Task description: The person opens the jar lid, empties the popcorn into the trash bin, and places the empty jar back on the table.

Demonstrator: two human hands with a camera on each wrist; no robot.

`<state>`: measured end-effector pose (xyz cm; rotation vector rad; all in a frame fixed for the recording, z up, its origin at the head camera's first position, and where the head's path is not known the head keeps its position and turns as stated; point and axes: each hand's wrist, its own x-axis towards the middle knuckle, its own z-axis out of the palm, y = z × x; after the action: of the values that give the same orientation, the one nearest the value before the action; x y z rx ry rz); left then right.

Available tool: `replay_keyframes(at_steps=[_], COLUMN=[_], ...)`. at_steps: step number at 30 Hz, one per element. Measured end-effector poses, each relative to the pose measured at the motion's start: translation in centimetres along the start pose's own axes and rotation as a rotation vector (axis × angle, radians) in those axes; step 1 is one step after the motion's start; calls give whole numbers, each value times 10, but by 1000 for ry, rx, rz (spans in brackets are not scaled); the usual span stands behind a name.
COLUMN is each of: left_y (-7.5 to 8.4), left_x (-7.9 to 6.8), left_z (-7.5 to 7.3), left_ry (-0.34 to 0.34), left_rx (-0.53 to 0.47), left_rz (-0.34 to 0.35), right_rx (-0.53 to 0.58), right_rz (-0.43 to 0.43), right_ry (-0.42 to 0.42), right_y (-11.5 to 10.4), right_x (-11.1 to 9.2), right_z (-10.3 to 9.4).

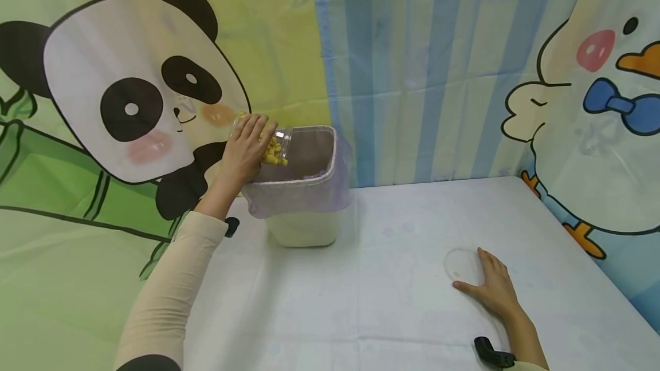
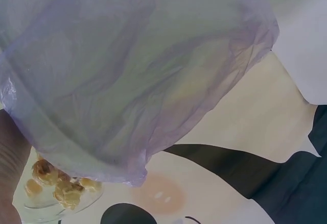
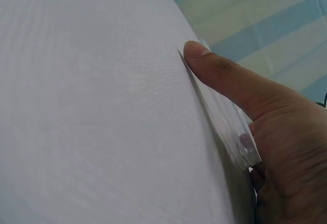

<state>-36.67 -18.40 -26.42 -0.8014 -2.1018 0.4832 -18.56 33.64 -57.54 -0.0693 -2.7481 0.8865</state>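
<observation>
My left hand (image 1: 244, 150) grips a clear plastic jar (image 1: 285, 137) from above, beside the left rim of a bin. The jar lies tipped on its side, its mouth toward the bin's opening. Yellow popcorn (image 1: 273, 154) is inside it; the left wrist view also shows popcorn (image 2: 69, 191) through the clear wall, partly behind the liner. On the right of the table, my right hand (image 1: 492, 288) holds a round clear lid (image 1: 460, 264) by its edge. In the right wrist view the thumb presses the rim of the lid (image 3: 230, 124), while the other fingers are mostly hidden.
The pale bin (image 1: 304, 229) stands upright near the back of the white-covered table (image 1: 392, 279), with a translucent purple liner (image 1: 304, 196) folded over its rim. Behind hang a panda-printed curtain (image 1: 278, 33), a striped one (image 1: 412, 73) and a duck print (image 1: 593, 159).
</observation>
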Motion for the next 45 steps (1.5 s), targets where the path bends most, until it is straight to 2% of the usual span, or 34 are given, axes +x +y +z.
replay_keyframes(at_steps=[5, 14, 20, 28, 31, 37, 42, 45], left_y=[-2, -6, -9, -6, -1, 5, 4, 2], left_x=[-2, -3, -4, -9, -8, 3, 3, -1], left_z=[0, -2, -4, -3, 0, 5, 4, 3], left_ry=[14, -35, -33, -94, -75, 16, 26, 2], left_rx=[24, 57, 48, 45, 72, 137, 148, 145], left_rz=[19, 37, 42, 44, 79, 120, 137, 156], right_rx=[-2, -3, -14, -9, 0, 11, 15, 21], right_rz=[1, 7, 10, 9, 13, 12, 12, 9], right_ry=[-5, -21, -28, -34, -40, -27, -34, -30], right_y=[-3, -7, -10, -11, -10, -7, -9, -10], right_x=[2, 7, 10, 7, 0, -7, -5, -3], right_z=[0, -1, 0, 5, 4, -2, -3, -1])
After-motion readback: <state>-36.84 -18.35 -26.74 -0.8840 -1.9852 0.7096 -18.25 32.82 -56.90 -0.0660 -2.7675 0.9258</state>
